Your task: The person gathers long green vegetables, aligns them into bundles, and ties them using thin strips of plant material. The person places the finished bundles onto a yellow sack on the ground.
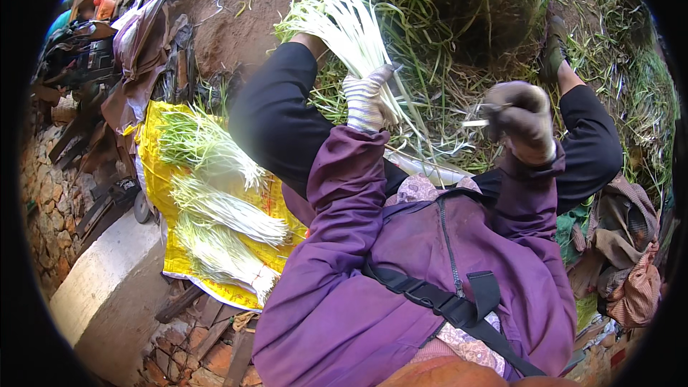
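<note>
My left hand [368, 95], in a striped knit glove, grips a bunch of blanched chives [344, 21] near its lower ends. The pale stalks fan out away from me above my left leg, and a few loose ones trail below the fist. To the right, my gloved right hand [521, 118] is curled and blurred, apart from the bunch. A short white piece [475, 123] sticks out from its fingers; whether it is a stalk or a tool is unclear.
Left of me, several chive bundles [231, 209] lie on a yellow printed sack [156, 172]. A green leafy heap [462, 5] stands ahead, with cut trimmings [451, 145] between my legs. A concrete block [107, 274] and scrap wood lie left; crumpled cloths [629, 252] lie right.
</note>
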Demonstrator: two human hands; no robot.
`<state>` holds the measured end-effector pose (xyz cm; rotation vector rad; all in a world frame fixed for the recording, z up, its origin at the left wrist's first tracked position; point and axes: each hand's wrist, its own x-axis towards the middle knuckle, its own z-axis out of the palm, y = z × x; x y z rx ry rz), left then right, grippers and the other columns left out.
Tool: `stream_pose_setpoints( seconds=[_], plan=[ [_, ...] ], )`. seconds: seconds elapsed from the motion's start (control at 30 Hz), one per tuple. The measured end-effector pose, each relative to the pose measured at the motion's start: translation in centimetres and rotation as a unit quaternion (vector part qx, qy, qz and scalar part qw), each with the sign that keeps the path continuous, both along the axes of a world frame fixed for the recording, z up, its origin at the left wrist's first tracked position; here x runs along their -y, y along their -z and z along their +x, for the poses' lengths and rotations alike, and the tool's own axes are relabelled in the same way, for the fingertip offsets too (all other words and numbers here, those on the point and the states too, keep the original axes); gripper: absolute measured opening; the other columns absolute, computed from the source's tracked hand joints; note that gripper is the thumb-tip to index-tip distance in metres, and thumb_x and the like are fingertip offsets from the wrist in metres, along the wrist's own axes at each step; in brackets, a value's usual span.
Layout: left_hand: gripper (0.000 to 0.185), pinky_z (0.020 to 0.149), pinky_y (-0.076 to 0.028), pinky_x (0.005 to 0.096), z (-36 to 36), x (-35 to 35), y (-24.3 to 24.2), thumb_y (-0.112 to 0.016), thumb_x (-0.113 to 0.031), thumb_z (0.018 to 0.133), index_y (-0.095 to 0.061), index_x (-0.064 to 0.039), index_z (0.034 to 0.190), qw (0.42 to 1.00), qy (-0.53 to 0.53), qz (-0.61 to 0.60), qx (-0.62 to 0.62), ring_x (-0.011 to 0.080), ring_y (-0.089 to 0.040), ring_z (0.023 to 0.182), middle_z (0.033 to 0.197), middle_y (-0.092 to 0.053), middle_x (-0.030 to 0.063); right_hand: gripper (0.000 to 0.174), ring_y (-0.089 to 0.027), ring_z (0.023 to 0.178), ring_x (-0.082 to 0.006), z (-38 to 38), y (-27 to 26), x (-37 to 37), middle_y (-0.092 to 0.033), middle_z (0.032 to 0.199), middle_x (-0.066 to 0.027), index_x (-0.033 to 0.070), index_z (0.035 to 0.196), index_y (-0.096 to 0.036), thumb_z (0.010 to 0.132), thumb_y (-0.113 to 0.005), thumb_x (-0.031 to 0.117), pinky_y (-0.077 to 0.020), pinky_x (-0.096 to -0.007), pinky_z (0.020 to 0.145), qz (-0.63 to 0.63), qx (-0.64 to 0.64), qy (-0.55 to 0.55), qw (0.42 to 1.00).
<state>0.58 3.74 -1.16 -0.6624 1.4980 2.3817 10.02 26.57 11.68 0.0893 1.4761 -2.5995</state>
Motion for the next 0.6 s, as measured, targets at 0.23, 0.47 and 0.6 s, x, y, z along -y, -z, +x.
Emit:
stream_pose_setpoints(
  seconds=[0.23, 0.47, 0.6],
  plan=[
    [0.030, 0.050, -0.052, 0.0278, -0.1, -0.2, 0.3, -0.079, -0.001, 0.071, -0.063, 0.001, 0.096, 0.999, 0.028, -0.025, 0.008, 0.0174, -0.062, 0.057, 0.077, -0.066, 0.0086, 0.030, -0.064, 0.074, -0.0125, -3.3, 6.2, 3.5, -0.069, 0.083, -0.0073, 0.004, 0.106, -0.066, 0.090, -0.064, 0.029, -0.0510, -0.0281, 0.067, 0.493, 0.108, 0.006, 0.863],
    [0.033, 0.059, -0.053, 0.0282, 0.4, -0.2, -0.1, -0.079, 0.001, 0.070, -0.063, 0.002, 0.099, 0.997, 0.065, -0.038, 0.007, 0.0178, -0.064, 0.066, 0.082, -0.067, 0.0077, 0.026, -0.062, 0.067, -0.0146, -4.1, 10.7, 8.5, -0.067, 0.077, -0.0108, 0.003, 0.101, -0.067, 0.087, -0.065, 0.025, -0.0495, -0.0294, 0.065, 0.426, 0.028, -0.014, 0.904],
    [0.032, 0.062, -0.053, 0.0283, 0.5, -0.2, -0.6, -0.077, 0.001, 0.071, -0.063, 0.004, 0.100, 0.994, 0.108, -0.019, 0.009, 0.0178, -0.064, 0.069, 0.084, -0.067, 0.0081, 0.024, -0.059, 0.065, -0.0123, -4.0, 10.6, 8.0, -0.065, 0.073, -0.0099, 0.000, 0.098, -0.067, 0.087, -0.064, 0.022, -0.0486, -0.0280, 0.062, 0.376, 0.073, -0.019, 0.924]
  ],
)
